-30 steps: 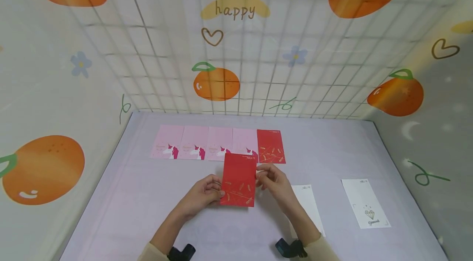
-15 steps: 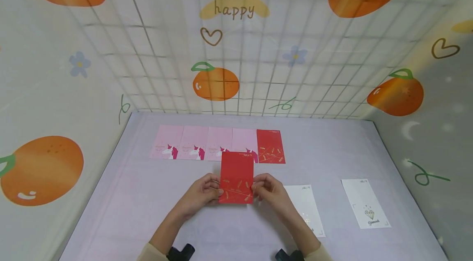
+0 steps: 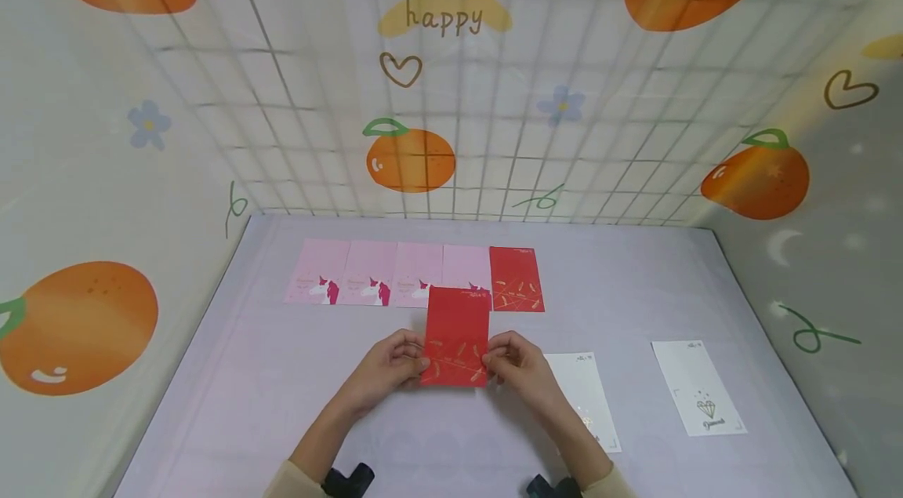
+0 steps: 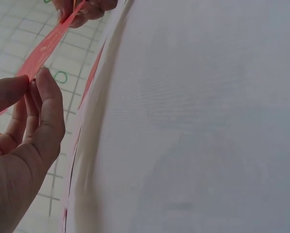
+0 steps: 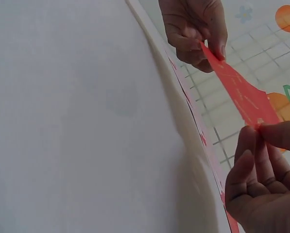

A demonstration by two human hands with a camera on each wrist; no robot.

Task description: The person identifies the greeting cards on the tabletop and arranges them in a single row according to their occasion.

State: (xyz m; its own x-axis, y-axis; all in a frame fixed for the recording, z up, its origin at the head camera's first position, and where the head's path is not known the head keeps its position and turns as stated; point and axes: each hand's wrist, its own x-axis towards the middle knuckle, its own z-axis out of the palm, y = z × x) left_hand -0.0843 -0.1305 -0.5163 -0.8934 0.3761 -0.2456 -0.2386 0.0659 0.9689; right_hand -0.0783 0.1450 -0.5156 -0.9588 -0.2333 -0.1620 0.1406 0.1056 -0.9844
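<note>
A red envelope [image 3: 456, 337] with gold leaf-like prints is held up above the table, its face toward the head camera. My left hand [image 3: 386, 368] pinches its lower left edge between thumb and fingers. At the lower right edge, my right hand [image 3: 518, 368] pinches it the same way. Both wrist views show the thin red envelope [image 4: 50, 46] stretched between the two hands, each thumb pressed against a forefinger. Behind it, a second red envelope [image 3: 517, 279] lies flat at the right end of a row. Part of the row is hidden by the held envelope.
Several pink envelopes with unicorn prints [image 3: 370, 272] lie side by side at the back of the table [image 3: 268, 404]. A white envelope [image 3: 582, 392] lies partly under my right forearm. Another white one with a diamond print [image 3: 698, 388] lies farther right. Patterned cloth walls [image 3: 480, 106] enclose the table.
My right hand has shifted its pinch slightly lower on the envelope's right edge. The held envelope has risen a little and swayed left, then back right. The envelopes on the table have stayed put.
</note>
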